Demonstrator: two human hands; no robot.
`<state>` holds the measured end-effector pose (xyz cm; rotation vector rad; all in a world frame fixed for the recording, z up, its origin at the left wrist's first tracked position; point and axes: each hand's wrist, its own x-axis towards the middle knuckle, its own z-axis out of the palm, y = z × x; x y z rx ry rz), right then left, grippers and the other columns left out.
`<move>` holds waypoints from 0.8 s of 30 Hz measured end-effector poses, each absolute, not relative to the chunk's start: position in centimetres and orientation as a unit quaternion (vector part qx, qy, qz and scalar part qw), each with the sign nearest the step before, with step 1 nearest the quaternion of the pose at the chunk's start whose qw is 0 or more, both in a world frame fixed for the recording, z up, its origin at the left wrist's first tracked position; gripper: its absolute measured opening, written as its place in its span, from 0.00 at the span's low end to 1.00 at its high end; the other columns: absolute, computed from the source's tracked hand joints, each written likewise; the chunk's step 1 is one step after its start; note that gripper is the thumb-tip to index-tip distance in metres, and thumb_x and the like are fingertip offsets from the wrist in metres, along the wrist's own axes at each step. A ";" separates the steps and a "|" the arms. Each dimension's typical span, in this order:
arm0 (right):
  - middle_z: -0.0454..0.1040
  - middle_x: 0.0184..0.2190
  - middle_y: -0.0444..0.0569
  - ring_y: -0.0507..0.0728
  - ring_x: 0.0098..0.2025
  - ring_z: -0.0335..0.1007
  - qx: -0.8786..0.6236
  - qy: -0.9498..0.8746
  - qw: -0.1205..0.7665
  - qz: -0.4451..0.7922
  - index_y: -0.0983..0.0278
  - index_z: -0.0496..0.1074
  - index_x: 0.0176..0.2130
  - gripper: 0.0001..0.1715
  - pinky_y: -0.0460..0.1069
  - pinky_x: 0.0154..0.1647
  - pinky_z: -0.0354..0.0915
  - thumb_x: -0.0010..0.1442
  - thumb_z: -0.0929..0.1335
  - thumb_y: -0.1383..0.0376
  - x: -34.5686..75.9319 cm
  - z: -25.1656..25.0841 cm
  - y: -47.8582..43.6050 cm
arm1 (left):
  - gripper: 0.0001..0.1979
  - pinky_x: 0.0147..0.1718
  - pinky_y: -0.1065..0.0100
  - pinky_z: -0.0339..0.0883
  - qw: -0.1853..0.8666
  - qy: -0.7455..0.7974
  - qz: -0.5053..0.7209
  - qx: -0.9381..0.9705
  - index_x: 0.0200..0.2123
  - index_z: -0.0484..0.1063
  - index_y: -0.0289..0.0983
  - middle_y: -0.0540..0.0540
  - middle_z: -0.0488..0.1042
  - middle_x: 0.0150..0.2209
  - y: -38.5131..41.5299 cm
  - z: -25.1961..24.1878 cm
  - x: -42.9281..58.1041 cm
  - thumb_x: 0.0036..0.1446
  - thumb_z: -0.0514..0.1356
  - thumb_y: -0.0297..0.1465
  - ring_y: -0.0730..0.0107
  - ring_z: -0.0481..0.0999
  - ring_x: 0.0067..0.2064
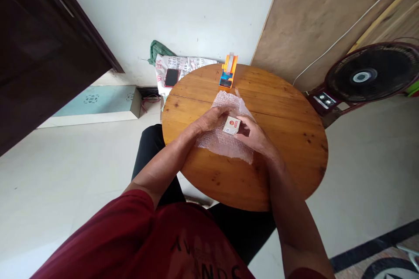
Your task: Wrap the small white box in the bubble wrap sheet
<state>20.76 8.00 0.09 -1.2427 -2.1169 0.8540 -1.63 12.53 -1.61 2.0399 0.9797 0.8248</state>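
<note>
A small white box (pixel 231 125) with a red mark rests on a sheet of bubble wrap (pixel 229 144) spread over the round wooden table (pixel 288 139). My right hand (pixel 253 133) grips the box from its right side, fingers curled round it. From the left, my left hand (pixel 209 121) lies on the bubble wrap, its fingers bent and touching the box's left edge. An orange tape dispenser (pixel 228 72) stands at the table's far edge, apart from both hands.
A dark phone (pixel 171 77) lies on a printed bag (pixel 183 67) behind the table, next to a green cloth (pixel 159 50). A floor fan (pixel 366 76) stands at the right. A dark cabinet (pixel 42 39) fills the left. My legs are under the table's near edge.
</note>
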 end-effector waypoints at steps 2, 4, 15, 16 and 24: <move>0.74 0.57 0.56 0.67 0.53 0.74 -0.466 -0.783 0.262 0.320 0.60 0.67 0.61 0.38 0.63 0.55 0.70 0.51 0.71 0.62 20.9 0.3 8.0 | 0.19 0.52 0.62 0.71 0.370 0.396 0.326 0.774 0.52 0.75 0.32 0.40 0.81 0.47 12.5 -1.6 -1.5 0.60 0.53 0.30 0.60 0.78 0.48; 0.74 0.58 0.57 0.67 0.52 0.74 -0.469 -0.777 0.257 0.332 0.61 0.67 0.61 0.38 0.63 0.54 0.70 0.52 0.70 0.62 21.0 0.4 8.0 | 0.19 0.51 0.62 0.72 0.361 0.426 0.311 0.770 0.53 0.74 0.31 0.38 0.80 0.48 12.6 -1.4 -1.3 0.61 0.53 0.29 0.59 0.79 0.48; 0.79 0.50 0.52 0.65 0.50 0.76 -0.478 -0.756 0.303 0.328 0.58 0.72 0.57 0.32 0.61 0.54 0.71 0.54 0.75 0.59 20.3 -0.7 8.2 | 0.24 0.64 0.49 0.60 0.145 0.385 0.172 0.895 0.59 0.71 0.34 0.36 0.74 0.57 4.9 4.8 -4.2 0.59 0.61 0.31 0.48 0.69 0.63; 0.79 0.50 0.52 0.65 0.51 0.76 -0.476 -0.756 0.305 0.329 0.58 0.73 0.56 0.31 0.61 0.54 0.71 0.53 0.75 0.59 20.3 -0.8 8.2 | 0.23 0.66 0.48 0.58 0.116 0.371 0.151 0.909 0.58 0.72 0.35 0.36 0.74 0.58 3.5 4.7 -4.4 0.58 0.62 0.32 0.46 0.66 0.65; 0.80 0.45 0.50 0.63 0.46 0.76 -0.471 -0.754 0.317 0.330 0.59 0.76 0.49 0.24 0.58 0.49 0.72 0.53 0.76 0.57 20.1 -0.2 7.9 | 0.18 0.68 0.43 0.51 -0.013 0.392 0.096 0.915 0.52 0.74 0.35 0.37 0.72 0.61 0.0 1.4 -3.5 0.57 0.61 0.27 0.46 0.64 0.67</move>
